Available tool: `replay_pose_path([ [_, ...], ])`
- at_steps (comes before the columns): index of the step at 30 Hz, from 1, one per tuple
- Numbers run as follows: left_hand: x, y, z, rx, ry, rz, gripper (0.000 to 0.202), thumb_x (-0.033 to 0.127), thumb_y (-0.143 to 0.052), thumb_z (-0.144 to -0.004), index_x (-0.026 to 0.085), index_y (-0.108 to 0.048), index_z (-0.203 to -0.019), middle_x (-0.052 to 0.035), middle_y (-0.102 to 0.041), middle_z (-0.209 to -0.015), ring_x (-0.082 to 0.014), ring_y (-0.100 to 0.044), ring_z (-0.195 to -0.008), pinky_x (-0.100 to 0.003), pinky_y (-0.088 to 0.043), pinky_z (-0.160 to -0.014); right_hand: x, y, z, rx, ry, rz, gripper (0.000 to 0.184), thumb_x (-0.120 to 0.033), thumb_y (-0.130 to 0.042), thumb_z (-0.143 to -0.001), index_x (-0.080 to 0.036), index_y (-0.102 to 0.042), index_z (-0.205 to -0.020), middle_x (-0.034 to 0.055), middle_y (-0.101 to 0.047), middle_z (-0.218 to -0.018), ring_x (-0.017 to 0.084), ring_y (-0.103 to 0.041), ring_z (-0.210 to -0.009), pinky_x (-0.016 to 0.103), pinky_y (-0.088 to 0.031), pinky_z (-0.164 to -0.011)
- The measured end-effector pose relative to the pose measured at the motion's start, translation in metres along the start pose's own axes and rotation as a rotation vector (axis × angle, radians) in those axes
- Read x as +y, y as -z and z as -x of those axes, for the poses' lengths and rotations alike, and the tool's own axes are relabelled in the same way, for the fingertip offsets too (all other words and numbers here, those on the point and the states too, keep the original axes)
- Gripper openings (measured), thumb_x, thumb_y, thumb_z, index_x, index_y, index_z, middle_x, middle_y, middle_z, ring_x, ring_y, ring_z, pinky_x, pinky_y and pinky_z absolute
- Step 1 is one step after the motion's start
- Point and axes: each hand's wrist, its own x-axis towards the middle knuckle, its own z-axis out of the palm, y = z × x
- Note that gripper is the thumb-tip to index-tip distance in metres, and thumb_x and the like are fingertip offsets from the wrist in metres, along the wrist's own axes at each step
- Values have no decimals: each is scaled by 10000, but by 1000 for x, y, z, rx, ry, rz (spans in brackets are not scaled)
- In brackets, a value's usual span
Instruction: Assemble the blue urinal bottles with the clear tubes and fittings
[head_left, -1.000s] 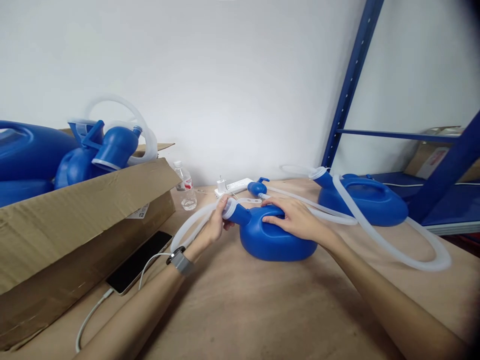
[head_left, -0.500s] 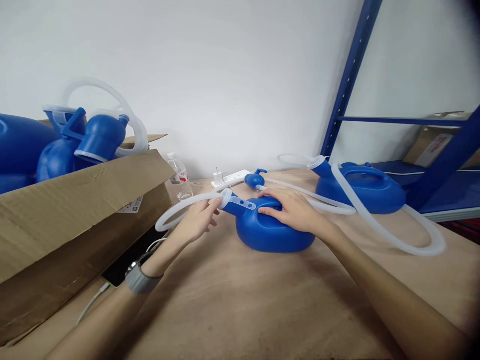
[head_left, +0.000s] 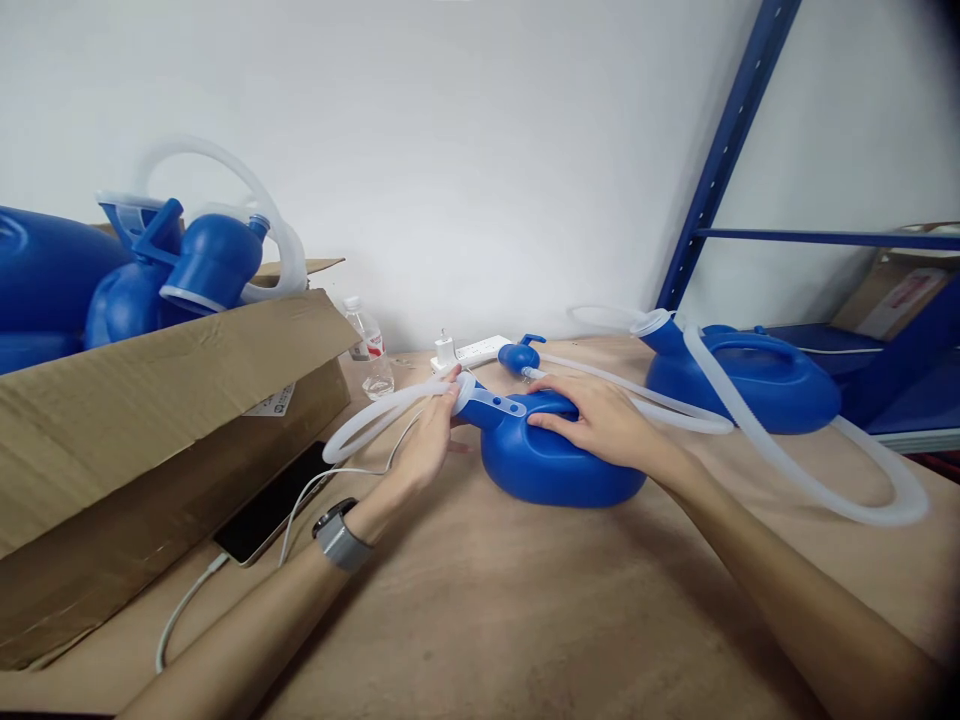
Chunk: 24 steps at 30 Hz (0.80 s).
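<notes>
A flat blue plastic jug (head_left: 559, 465) lies on the wooden table (head_left: 525, 600) in the middle. My right hand (head_left: 600, 420) rests on top of it, fingers curled over its handle. My left hand (head_left: 429, 440) is closed on the white translucent hose (head_left: 367, 420) right at the jug's spout, where a white collar and strap (head_left: 495, 403) sit. The hose loops off to the left. A watch with a grey band (head_left: 337, 535) is on my left wrist.
An open cardboard box (head_left: 150, 430) at left holds several blue jugs (head_left: 202, 265) and hoses. A phone (head_left: 274, 500) on a white cable lies beside it. A water bottle (head_left: 371, 350), a power strip (head_left: 472, 352), a second jug (head_left: 742, 375) with a long hose (head_left: 825, 480), and a blue shelf frame (head_left: 720, 160) stand behind.
My left hand slid along the hose and came back against the jug's spout. The white strap now lies along the neck. My right hand stayed on the handle.
</notes>
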Motion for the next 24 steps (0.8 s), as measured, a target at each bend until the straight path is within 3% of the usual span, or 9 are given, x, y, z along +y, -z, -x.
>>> replay_pose_path([
  [3, 9, 3, 7, 10, 77, -95, 705, 696, -289, -1040, 314, -325, -1632, -151, -510, -1590, -297, -726, -1128, -333, -636, -690, -3, 2, 0, -5, -20, -7, 340, -512, -630, -950, -276, -732, -1172, 74, -775, -1237, 351, -725, -1091, 532, -547, -966],
  [6, 26, 14, 21, -16, 120, -333, 720, 755, -332, -995, 217, -606, -1386, -179, -727, -1274, -285, -756, -873, -344, -586, -622, -6, 4, -1, -12, -36, -9, 327, -505, -651, -945, -275, -725, -1164, 64, -776, -1235, 344, -721, -1101, 528, -543, -975],
  [10, 56, 24, 40, 134, -236, -967, 578, 663, -420, -1004, 203, -769, -1018, -116, -746, -774, -304, -701, -746, -406, -535, -714, -6, 5, 0, -22, -48, -29, 308, -504, -666, -953, -283, -713, -1163, 44, -778, -1225, 328, -722, -1111, 508, -536, -983],
  [12, 69, 24, 38, 197, -511, -1136, 478, 578, -495, -1006, 214, -760, -1169, -138, -773, -942, -339, -707, -957, -459, -521, -894, -6, 4, 0, -18, -44, -35, 302, -502, -663, -959, -286, -710, -1165, 41, -776, -1228, 324, -720, -1118, 503, -534, -989],
  [14, 75, 22, 26, 11, -772, -1196, 412, 506, -547, -1010, 284, -704, -1320, -122, -735, -1269, -348, -613, -1259, -532, -381, -1139, -5, 4, 1, -13, -36, -36, 309, -504, -663, -960, -286, -708, -1175, 44, -773, -1237, 326, -720, -1122, 505, -534, -993],
  [16, 77, 21, 7, -261, -861, -1192, 310, 437, -562, -1020, 330, -727, -1259, -68, -710, -1341, -316, -570, -1328, -567, -231, -1234, -4, 3, 1, -6, -30, -33, 324, -508, -663, -958, -281, -707, -1186, 54, -770, -1249, 333, -719, -1131, 511, -537, -995],
  [19, 74, 20, -17, -410, -765, -1111, 239, 380, -573, -1008, 240, -764, -1036, -80, -768, -1070, -267, -676, -1057, -457, -412, -1084, -2, 2, 1, -4, -29, -28, 348, -526, -646, -963, -277, -705, -1199, 67, -766, -1263, 346, -714, -1152, 518, -548, -989],
  [21, 70, 19, -25, -365, -699, -1070, 208, 333, -584, -973, 204, -744, -944, -85, -754, -958, -239, -671, -887, -368, -476, -868, -2, 1, 2, -2, -26, -28, 353, -540, -639, -965, -283, -708, -1197, 67, -766, -1266, 347, -712, -1158, 519, -550, -991],
  [24, 67, 12, -25, -235, -636, -1076, 172, 266, -579, -907, 197, -702, -809, -65, -722, -842, -213, -621, -754, -326, -422, -708, -3, 1, 2, 0, -32, -27, 348, -529, -658, -950, -285, -712, -1192, 61, -767, -1260, 342, -713, -1146, 525, -539, -1010],
])
